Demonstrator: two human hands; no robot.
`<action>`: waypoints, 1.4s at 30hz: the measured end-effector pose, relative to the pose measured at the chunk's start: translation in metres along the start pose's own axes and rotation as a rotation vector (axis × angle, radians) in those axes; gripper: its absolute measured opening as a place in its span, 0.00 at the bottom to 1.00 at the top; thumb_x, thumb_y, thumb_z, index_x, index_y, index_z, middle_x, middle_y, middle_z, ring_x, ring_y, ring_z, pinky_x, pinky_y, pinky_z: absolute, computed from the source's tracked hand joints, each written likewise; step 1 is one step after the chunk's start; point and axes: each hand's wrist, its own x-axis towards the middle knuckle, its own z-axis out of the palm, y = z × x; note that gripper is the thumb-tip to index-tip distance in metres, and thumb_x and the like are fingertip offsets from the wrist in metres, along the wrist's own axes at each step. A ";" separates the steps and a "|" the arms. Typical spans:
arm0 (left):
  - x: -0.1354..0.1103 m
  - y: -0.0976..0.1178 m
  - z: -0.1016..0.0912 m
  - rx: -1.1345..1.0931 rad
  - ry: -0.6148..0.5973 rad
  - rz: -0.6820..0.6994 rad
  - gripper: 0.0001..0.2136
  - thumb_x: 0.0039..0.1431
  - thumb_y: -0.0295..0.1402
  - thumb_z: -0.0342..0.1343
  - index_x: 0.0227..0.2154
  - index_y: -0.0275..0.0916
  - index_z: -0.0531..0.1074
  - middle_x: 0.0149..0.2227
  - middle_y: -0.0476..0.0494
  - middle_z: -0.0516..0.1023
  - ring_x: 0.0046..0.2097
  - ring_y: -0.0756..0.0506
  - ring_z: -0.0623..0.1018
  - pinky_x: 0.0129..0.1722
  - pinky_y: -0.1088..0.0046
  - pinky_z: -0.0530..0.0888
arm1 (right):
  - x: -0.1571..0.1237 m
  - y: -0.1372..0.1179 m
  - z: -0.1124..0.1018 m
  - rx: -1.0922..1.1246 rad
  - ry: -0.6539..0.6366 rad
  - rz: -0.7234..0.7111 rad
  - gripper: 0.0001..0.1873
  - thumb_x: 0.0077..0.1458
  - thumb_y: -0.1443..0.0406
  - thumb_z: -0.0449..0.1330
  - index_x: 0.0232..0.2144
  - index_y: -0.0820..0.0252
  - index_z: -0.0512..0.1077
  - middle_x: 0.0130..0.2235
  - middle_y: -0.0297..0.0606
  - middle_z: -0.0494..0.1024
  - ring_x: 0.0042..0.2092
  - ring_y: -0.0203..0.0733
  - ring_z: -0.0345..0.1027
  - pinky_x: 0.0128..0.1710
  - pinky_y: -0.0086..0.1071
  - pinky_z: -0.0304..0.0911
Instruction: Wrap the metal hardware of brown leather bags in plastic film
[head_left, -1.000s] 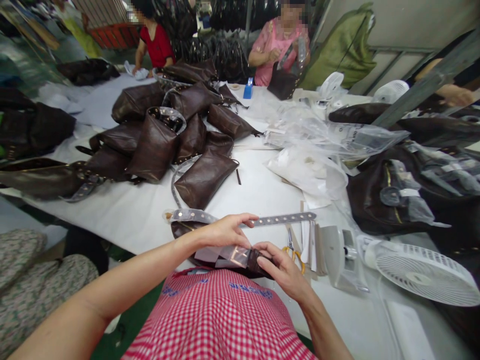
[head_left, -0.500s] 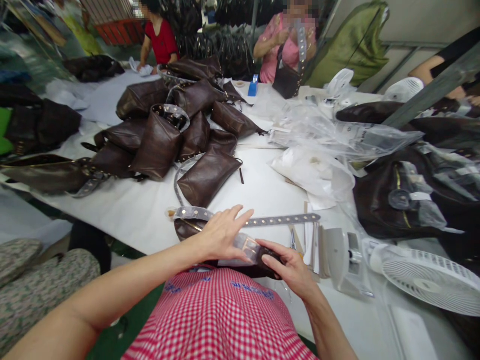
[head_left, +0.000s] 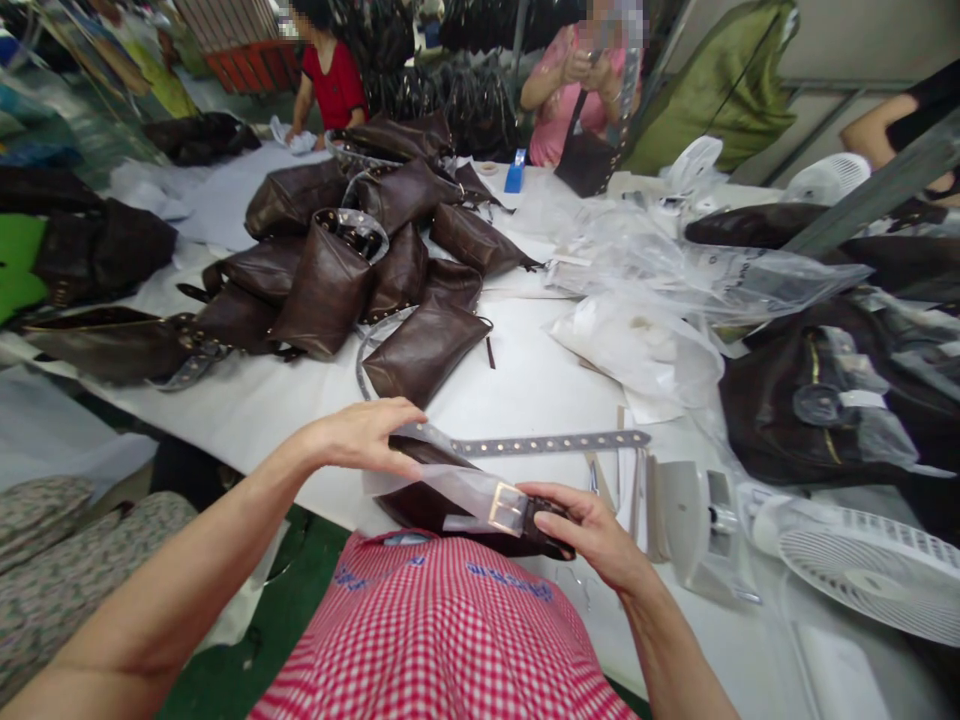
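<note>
A dark brown leather bag lies at the near table edge in front of me, its studded strap stretched out to the right. My right hand grips the strap end beside a gold buckle that is wrapped in clear plastic film. My left hand rests on the far left end of that film, fingers curled and pinching it where it meets the strap.
A pile of brown bags covers the table's middle left. Clear plastic bags and more dark bags lie to the right. Scissors, a white fan sit near right. Two people work at the far side.
My left hand has slid left along the strap, drawing the clear film out from the buckle. My right hand has stayed on the buckle end.
</note>
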 end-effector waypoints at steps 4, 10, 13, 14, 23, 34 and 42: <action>0.004 0.035 0.026 0.174 0.057 0.040 0.31 0.47 0.43 0.65 0.53 0.37 0.65 0.50 0.37 0.71 0.51 0.37 0.71 0.49 0.63 0.67 | 0.002 0.000 0.000 0.025 -0.022 0.003 0.24 0.50 0.54 0.65 0.48 0.57 0.75 0.31 0.36 0.77 0.24 0.32 0.62 0.19 0.24 0.55; 0.038 0.038 0.049 -0.289 -0.340 0.054 0.18 0.51 0.44 0.61 0.41 0.38 0.74 0.37 0.46 0.77 0.37 0.45 0.74 0.35 0.73 0.68 | 0.002 -0.003 0.000 -0.029 -0.105 -0.036 0.23 0.49 0.54 0.66 0.45 0.59 0.77 0.34 0.37 0.76 0.29 0.34 0.63 0.24 0.25 0.57; 0.052 0.031 0.067 -0.678 -0.434 -0.134 0.19 0.42 0.45 0.66 0.31 0.36 0.73 0.29 0.49 0.75 0.30 0.48 0.73 0.30 0.75 0.67 | 0.001 -0.006 0.002 -0.035 -0.125 -0.063 0.22 0.50 0.55 0.65 0.45 0.60 0.76 0.36 0.38 0.76 0.33 0.36 0.65 0.27 0.27 0.58; 0.055 0.029 0.074 -0.778 -0.463 -0.203 0.19 0.38 0.45 0.68 0.29 0.36 0.72 0.26 0.49 0.75 0.28 0.49 0.73 0.29 0.75 0.68 | 0.001 -0.007 0.003 -0.027 -0.131 -0.059 0.22 0.51 0.55 0.65 0.46 0.60 0.75 0.37 0.38 0.76 0.34 0.37 0.66 0.28 0.27 0.59; 0.053 0.028 0.085 -0.904 -0.486 -0.228 0.15 0.44 0.42 0.65 0.28 0.35 0.72 0.21 0.48 0.76 0.23 0.51 0.72 0.25 0.77 0.68 | 0.003 -0.018 0.010 0.052 -0.188 -0.015 0.21 0.50 0.57 0.65 0.42 0.58 0.63 0.30 0.29 0.72 0.27 0.31 0.59 0.28 0.25 0.54; 0.041 0.031 0.085 -0.767 -0.379 -0.200 0.12 0.48 0.40 0.62 0.28 0.34 0.75 0.22 0.52 0.71 0.22 0.54 0.65 0.23 0.80 0.61 | 0.003 -0.012 0.020 -0.304 0.017 -0.202 0.09 0.55 0.60 0.60 0.30 0.59 0.69 0.26 0.29 0.69 0.29 0.33 0.61 0.30 0.27 0.56; 0.039 0.029 0.093 -0.894 -0.387 -0.225 0.17 0.47 0.45 0.63 0.29 0.33 0.78 0.26 0.47 0.75 0.26 0.51 0.68 0.27 0.77 0.64 | -0.002 -0.004 0.023 -0.390 0.088 -0.396 0.04 0.55 0.64 0.63 0.30 0.59 0.73 0.28 0.31 0.74 0.30 0.34 0.66 0.32 0.27 0.59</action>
